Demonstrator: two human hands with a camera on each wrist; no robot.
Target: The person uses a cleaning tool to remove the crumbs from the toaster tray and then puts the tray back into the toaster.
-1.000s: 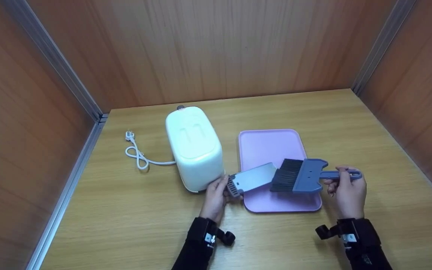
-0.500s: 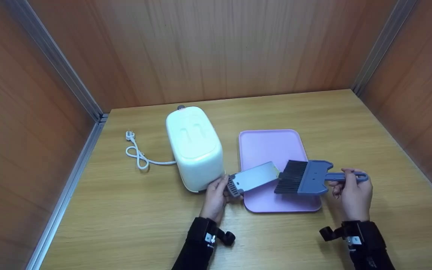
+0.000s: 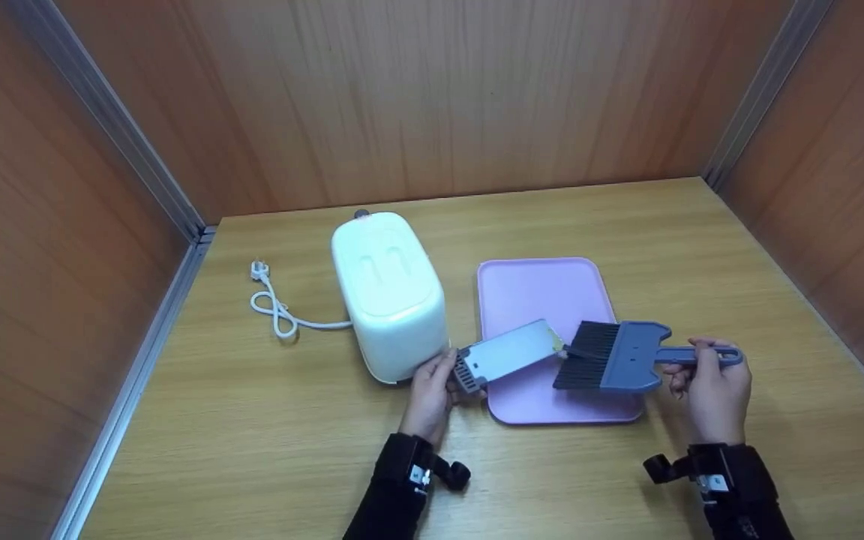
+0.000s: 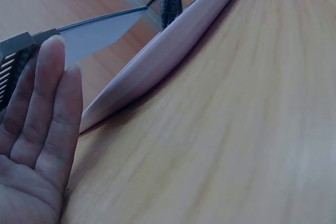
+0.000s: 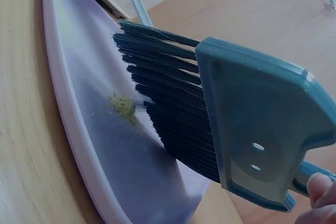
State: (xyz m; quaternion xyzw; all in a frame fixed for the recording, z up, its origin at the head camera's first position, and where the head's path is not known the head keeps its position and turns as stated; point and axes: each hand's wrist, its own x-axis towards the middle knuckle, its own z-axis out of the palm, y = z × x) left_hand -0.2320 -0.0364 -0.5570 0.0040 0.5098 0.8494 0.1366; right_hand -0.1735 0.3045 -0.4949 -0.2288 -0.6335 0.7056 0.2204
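My left hand (image 3: 427,396) pinches the grey slotted end of a flat silvery crumb tray (image 3: 508,355), close by the front corner of a white toaster-like appliance (image 3: 388,292). The crumb tray's far end juts over a purple tray (image 3: 541,289), with a little yellowish residue at its tip. My right hand (image 3: 718,397) grips the handle of a blue-grey brush (image 3: 633,357). Its dark bristles (image 5: 168,98) reach the crumb tray's far edge, above the purple tray. In the right wrist view, a small heap of greenish-yellow crumbs (image 5: 124,107) lies on the purple tray.
A white power cord (image 3: 312,325) runs left from the appliance, looped, and ends in a plug (image 3: 259,271). Wood-panelled walls with metal corner posts enclose the wooden table (image 3: 252,450) at the back and both sides.
My right hand has drawn the brush to the right and slightly nearer, uncovering the crumb tray's tip. The crumb tray's far end has tipped up slightly; my left hand stays in place.
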